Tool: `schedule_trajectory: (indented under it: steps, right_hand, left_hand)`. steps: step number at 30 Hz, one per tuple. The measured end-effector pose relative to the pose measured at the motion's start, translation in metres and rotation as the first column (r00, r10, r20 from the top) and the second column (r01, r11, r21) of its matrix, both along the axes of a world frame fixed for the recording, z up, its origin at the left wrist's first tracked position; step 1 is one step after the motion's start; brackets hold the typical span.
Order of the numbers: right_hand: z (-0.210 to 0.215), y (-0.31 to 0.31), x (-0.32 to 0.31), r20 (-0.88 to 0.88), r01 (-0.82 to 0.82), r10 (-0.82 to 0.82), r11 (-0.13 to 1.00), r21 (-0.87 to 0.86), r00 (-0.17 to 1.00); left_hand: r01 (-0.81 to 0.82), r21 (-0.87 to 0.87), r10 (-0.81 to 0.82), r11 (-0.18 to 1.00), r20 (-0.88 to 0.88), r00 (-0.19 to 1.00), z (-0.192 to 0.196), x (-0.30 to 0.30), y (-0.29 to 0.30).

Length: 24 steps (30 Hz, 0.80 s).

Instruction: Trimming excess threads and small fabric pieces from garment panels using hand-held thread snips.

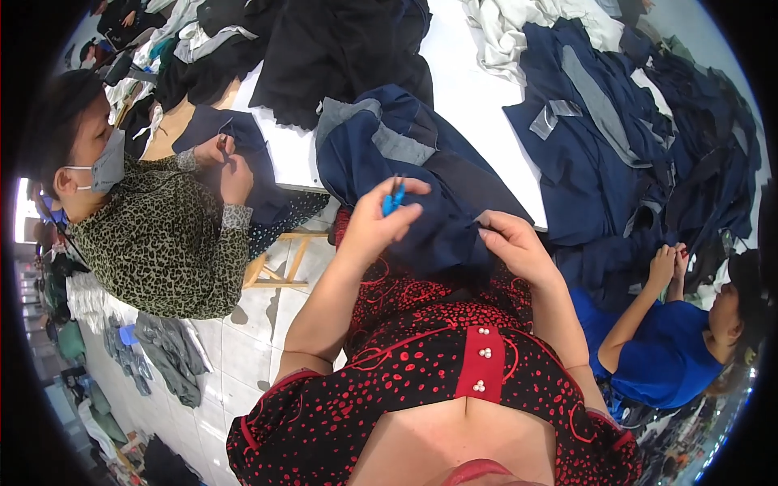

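Note:
A navy blue garment with grey inner patches drapes from the white table down over my lap. My left hand is closed round small blue-handled thread snips, their dark tips pointing up, held just above the cloth. At the garment's right side, my right hand pinches a bit of the fabric between thumb and fingers. Whatever fine thread may lie at that pinch is too small to make out.
A masked co-worker in leopard print handles dark cloth at the left. Another co-worker in blue works at the right. Black garments, navy garments and white cloth are heaped on the table. A wooden stool stands at left.

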State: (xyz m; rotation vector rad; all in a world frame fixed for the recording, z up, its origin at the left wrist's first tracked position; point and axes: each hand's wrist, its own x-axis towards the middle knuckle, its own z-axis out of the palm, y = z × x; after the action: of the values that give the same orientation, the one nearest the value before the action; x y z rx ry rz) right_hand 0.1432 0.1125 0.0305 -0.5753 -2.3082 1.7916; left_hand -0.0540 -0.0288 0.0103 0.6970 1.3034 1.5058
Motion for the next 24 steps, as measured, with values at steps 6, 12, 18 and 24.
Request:
schedule_trajectory:
  steps: [6,12,18,24]
  right_hand:
    - [0.011,-0.011,0.006,-0.003,0.019,-0.019,0.984,0.18,1.0]
    - [0.004,-0.015,0.011,0.035,0.033,-0.041,0.978,0.204,0.999]
    - [-0.007,-0.015,0.013,0.009,0.097,-0.1,0.984,0.152,0.995]
    - [-0.002,-0.013,0.014,0.103,0.074,-0.07,0.997,-0.033,0.992]
  left_hand:
    - [0.303,0.035,-0.305,0.952,0.095,0.948,0.01,0.034,0.013]
    - [0.176,0.052,-0.172,0.983,-0.068,0.983,-0.007,0.037,0.018]
    - [0.297,0.109,-0.201,0.949,-0.517,0.832,0.002,0.043,0.023]
    - [0.147,-0.019,-0.148,0.989,-0.191,0.97,-0.016,0.035,0.028]
